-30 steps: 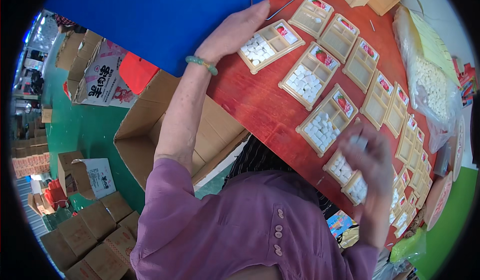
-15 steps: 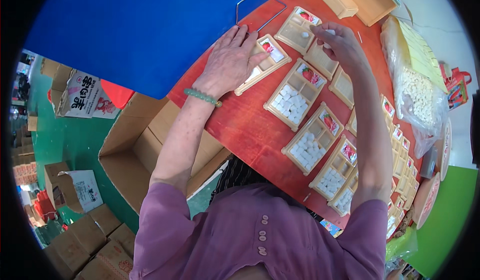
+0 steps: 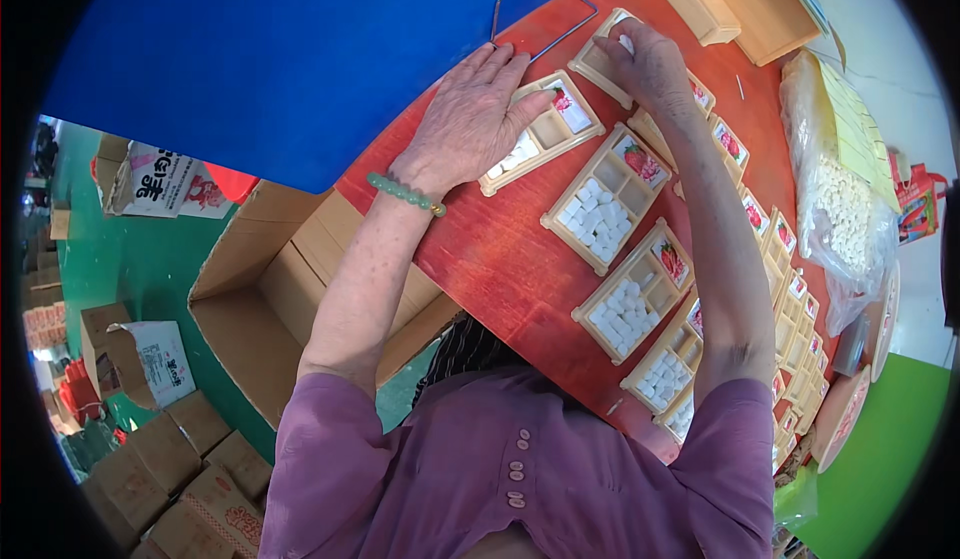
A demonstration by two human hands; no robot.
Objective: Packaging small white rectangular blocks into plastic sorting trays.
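My left hand (image 3: 468,124), with a green bead bracelet (image 3: 402,194) at its wrist, lies with fingers stretched out at the table's far edge. Its thumb rests over a beige compartment tray (image 3: 550,139) with a strawberry picture and white pieces, part of which it hides. My right hand (image 3: 652,71) is closed with its fingertips over a farther tray (image 3: 596,67), and a small white piece (image 3: 626,44) shows at its fingers. Nearer me, one tray (image 3: 602,199) and another tray (image 3: 632,299) each hold small white pieces in their largest compartment.
More trays (image 3: 795,344) crowd the right side of the red table (image 3: 480,269). A clear bag of white pieces (image 3: 845,209) lies along the right edge. Wooden boxes (image 3: 695,1) stand at the far end, near a bent metal wire (image 3: 545,9). An open carton (image 3: 260,294) sits at left.
My right hand has moved left and away from me, onto the farther tray. My left hand stays on its tray, and the whole view has shifted slightly.
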